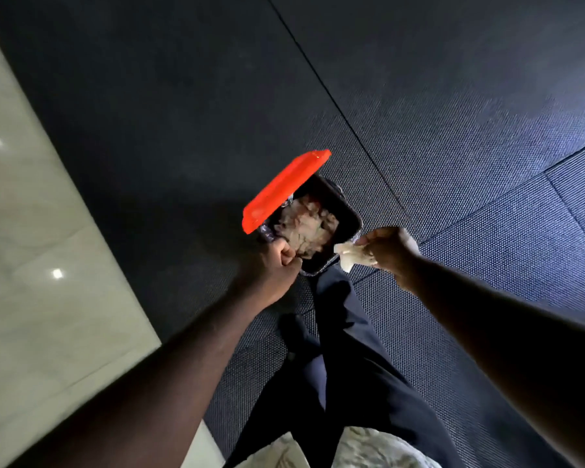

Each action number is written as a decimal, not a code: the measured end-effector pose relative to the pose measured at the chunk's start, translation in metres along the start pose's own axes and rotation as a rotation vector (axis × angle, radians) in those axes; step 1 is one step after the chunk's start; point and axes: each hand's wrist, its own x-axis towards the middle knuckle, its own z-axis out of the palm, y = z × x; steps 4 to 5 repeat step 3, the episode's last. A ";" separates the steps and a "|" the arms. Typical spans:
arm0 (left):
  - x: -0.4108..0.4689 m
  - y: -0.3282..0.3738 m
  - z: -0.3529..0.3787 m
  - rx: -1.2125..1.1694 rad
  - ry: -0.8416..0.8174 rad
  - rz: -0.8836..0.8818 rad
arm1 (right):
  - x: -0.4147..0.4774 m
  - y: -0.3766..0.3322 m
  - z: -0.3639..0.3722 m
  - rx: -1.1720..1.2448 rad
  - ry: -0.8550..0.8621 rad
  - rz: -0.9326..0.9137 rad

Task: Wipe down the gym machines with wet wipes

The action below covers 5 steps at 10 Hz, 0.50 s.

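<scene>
Fingers [368, 245] of my right hand [390, 251] are pinching a scrunched-up white wet wipe [350, 256]. I am holding it just beside the near edge of the bin [352, 217], a little above the rim. I think I am holding it there because it is dirty and I am getting ready to drop it in.

My left hand [277, 266] is curling tight at the near left corner of the bin, and it looks like it is gripping the rim there (part of the hold is hiding, so I am not fully sure). I think this hand is holding the bin steady and open. The red lid [284, 190] is standing tilted up on the far left side, so the mouth is showing. Inside, a heap of crumpled pale wipes [306, 228] is lying, and a dark bag is lining the bin.

The bin is sitting on the dark bumpy mat floor [436, 146], right in front of my leg [345, 332]. A pale shiny floor [31, 265] is running along my left side. No gym machine is showing right now.

I am looking for words or a brand on the lid, the bin and the wipe, and I am finding none that I can read.
</scene>
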 end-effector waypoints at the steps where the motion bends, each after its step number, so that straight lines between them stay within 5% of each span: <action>1: 0.022 -0.012 0.003 0.015 0.022 -0.015 | 0.064 0.003 0.044 0.036 -0.042 0.062; 5: 0.041 -0.025 -0.003 -0.057 0.055 -0.004 | 0.105 -0.004 0.088 -0.090 0.014 -0.029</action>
